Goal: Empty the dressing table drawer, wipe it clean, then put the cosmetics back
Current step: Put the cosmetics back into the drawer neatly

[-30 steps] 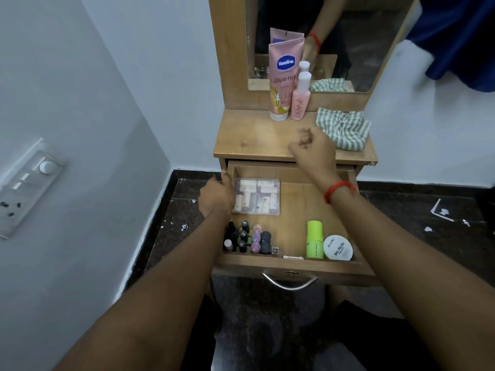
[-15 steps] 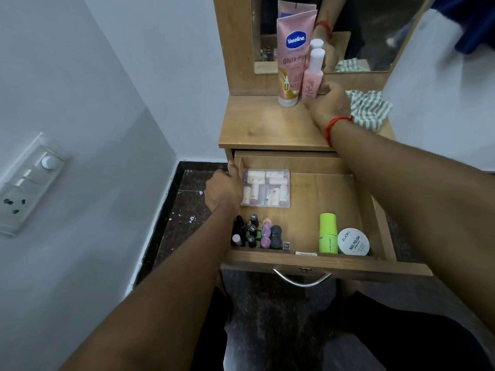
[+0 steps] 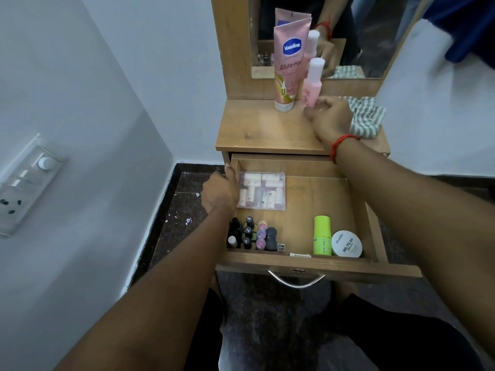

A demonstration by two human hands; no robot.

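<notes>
The wooden drawer (image 3: 321, 266) stands pulled out. Inside lie a clear case of small tubes (image 3: 261, 190), a cluster of nail polish bottles (image 3: 251, 234), a green stick (image 3: 321, 235) and a white nail polish remover jar (image 3: 346, 243). My left hand (image 3: 219, 191) grips the drawer's left side wall. On the dressing table top (image 3: 262, 129) a pink Vaseline tube (image 3: 289, 65) and a small pink bottle (image 3: 312, 81) stand upright. My right hand (image 3: 329, 119) curls around the base of that pink bottle. A striped cloth (image 3: 365, 119) lies just right of it.
A mirror (image 3: 375, 36) rises behind the table top. A white wall with a switch plate (image 3: 24, 183) is close on the left. The drawer's metal handle (image 3: 296, 281) juts toward my knees over the dark floor (image 3: 182, 210).
My right hand went from above the drawer's back edge up to the pink bottle on the table top. My left hand stayed on the drawer's side. The camera view moved closer.
</notes>
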